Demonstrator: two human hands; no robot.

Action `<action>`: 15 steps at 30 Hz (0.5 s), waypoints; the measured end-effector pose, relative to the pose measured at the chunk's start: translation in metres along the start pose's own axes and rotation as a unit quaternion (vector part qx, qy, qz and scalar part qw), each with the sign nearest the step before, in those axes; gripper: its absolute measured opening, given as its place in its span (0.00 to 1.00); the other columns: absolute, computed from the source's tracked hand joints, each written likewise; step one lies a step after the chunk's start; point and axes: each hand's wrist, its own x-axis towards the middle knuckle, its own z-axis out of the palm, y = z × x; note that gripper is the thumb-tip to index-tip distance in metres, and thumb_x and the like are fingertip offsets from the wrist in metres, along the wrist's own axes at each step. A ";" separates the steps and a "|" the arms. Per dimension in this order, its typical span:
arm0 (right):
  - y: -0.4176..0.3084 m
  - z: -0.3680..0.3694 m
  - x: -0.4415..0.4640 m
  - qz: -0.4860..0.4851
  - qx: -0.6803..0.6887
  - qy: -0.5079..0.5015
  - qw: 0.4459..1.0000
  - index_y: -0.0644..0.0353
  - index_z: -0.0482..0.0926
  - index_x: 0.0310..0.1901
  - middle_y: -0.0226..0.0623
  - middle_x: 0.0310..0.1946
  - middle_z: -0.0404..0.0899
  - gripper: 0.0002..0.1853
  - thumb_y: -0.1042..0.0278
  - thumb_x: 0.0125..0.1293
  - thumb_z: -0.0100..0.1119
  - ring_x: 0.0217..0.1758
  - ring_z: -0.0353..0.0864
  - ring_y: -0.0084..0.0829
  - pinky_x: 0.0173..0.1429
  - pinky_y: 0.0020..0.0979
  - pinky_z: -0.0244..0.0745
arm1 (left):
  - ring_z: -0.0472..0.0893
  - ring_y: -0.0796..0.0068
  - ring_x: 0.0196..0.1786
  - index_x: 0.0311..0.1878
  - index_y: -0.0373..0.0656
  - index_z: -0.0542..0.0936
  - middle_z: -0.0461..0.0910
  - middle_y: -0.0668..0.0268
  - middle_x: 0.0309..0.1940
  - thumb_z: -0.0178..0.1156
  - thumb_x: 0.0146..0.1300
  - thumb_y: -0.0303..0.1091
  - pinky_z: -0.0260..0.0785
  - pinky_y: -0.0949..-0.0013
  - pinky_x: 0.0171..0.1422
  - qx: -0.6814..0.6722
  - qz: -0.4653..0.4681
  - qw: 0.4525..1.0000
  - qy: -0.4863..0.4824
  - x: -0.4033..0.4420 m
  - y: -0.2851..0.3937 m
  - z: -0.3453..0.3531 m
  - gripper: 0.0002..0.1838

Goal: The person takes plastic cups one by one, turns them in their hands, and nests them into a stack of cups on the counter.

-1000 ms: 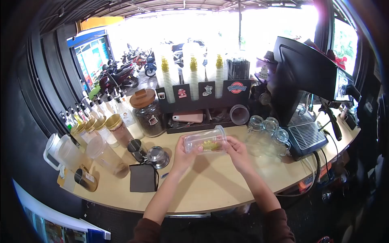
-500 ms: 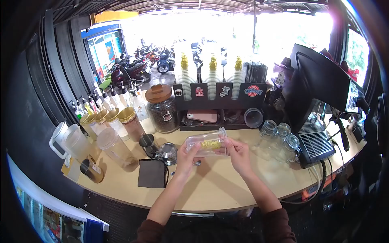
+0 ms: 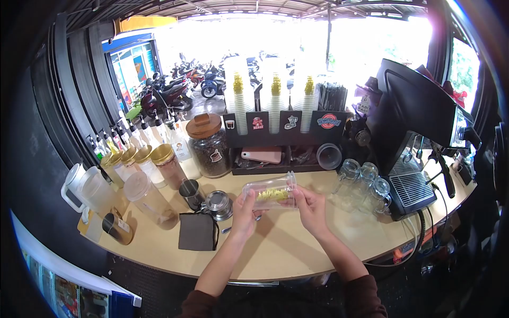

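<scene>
Above the middle of the counter I hold a clear plastic cup on its side, its rim toward the right and yellow print on its wall. My left hand grips the base end, thumb on the near side. At the rim end, my right hand is closed on the cup, with the thumb at the edge. Left of the hands stand a small metal coffee dripper and a steel cup. A dark grey cloth pouch lies nearer to me on the counter.
Behind the cup, a black organizer bears stacked cups and a phone. Glass mugs and an espresso machine stand at right. A jar of coffee beans, gold-lidded jars and pitchers line the left.
The cup has turned slightly in my hands, and its yellow print now slants. Both hands stay closed on it. The camera view has shifted a little.
</scene>
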 end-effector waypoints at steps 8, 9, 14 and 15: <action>0.005 -0.001 0.003 -0.024 -0.015 0.007 1.000 0.76 0.72 0.54 0.46 0.45 0.79 0.19 0.67 0.73 0.45 0.40 0.83 0.35 0.46 0.31 0.82 | 0.83 0.76 0.37 0.53 0.39 0.73 0.80 0.60 0.43 0.57 0.65 0.46 0.77 0.77 0.39 0.043 0.014 0.999 0.012 0.006 -0.003 0.005 0.22; 0.010 -0.002 0.003 -0.023 -0.021 0.008 0.999 0.74 0.72 0.55 0.42 0.44 0.80 0.18 0.68 0.72 0.45 0.41 0.81 0.29 0.47 0.28 0.79 | 0.83 0.76 0.37 0.53 0.39 0.73 0.80 0.60 0.43 0.57 0.65 0.46 0.77 0.77 0.39 0.042 0.017 0.999 0.010 0.006 -0.002 0.009 0.22; 0.012 -0.002 0.003 -0.031 -0.089 -0.042 0.995 0.69 0.74 0.55 0.35 0.44 0.80 0.17 0.67 0.72 0.47 0.44 0.75 0.18 0.50 0.24 0.72 | 0.76 0.73 0.53 0.57 0.40 0.68 0.74 0.58 0.52 0.60 0.64 0.39 0.72 0.69 0.55 -0.100 0.022 0.993 0.064 0.012 -0.006 0.021 0.23; 0.011 -0.001 0.002 -0.003 -0.072 -0.068 0.995 0.68 0.74 0.55 0.35 0.44 0.80 0.16 0.68 0.71 0.48 0.47 0.75 0.20 0.52 0.26 0.72 | 0.76 0.73 0.53 0.57 0.40 0.68 0.74 0.58 0.52 0.60 0.64 0.39 0.72 0.69 0.55 -0.098 0.026 0.993 0.059 0.015 0.000 0.025 0.23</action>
